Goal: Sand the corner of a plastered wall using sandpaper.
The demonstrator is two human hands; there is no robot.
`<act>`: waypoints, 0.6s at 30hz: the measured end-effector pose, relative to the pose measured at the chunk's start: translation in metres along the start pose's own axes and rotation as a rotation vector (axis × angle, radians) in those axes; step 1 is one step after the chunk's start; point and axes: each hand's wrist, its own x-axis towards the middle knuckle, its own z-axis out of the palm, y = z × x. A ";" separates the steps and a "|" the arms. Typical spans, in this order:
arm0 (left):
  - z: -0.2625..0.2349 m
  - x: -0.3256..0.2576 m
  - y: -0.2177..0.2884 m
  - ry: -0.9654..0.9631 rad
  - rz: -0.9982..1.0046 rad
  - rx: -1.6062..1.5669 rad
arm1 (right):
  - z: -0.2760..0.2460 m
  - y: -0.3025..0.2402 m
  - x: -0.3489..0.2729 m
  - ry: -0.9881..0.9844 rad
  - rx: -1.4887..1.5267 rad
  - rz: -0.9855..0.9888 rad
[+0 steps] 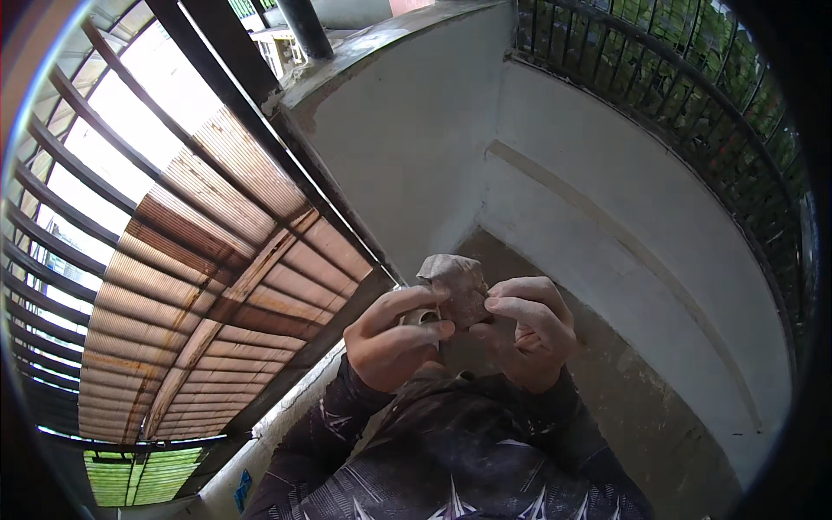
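Observation:
Both hands are raised in front of my body, dusted with pale powder. Between them is a small dusty sheet (462,293), reddish-brown with a whitish folded top edge, which looks like worn sandpaper. My left hand (386,334) is closed, its thumb and fingers at the sheet's left side. A small pale tube-like piece with a dark round opening (425,318) also sits between those fingers; the rest of it is hidden. My right hand (536,329) pinches the sheet's right edge with curled fingers.
A low white curved wall (607,199) with a raised strip stands ahead and right, topped by dark metal railings (693,95). To the left is a barred gate (208,286) backed with brown corrugated sheets. Below lies a stained grey floor (641,399). Something blue (243,490) is at the lower left.

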 end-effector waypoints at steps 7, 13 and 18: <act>-0.003 -0.001 -0.004 -0.036 -0.077 -0.094 | 0.002 -0.010 0.004 -0.084 -0.132 0.052; 0.004 -0.003 -0.006 -0.009 -0.140 -0.150 | -0.004 -0.010 0.003 -0.094 -0.128 0.037; 0.004 0.005 -0.005 -0.030 0.010 -0.019 | -0.003 -0.010 -0.002 -0.068 -0.070 0.098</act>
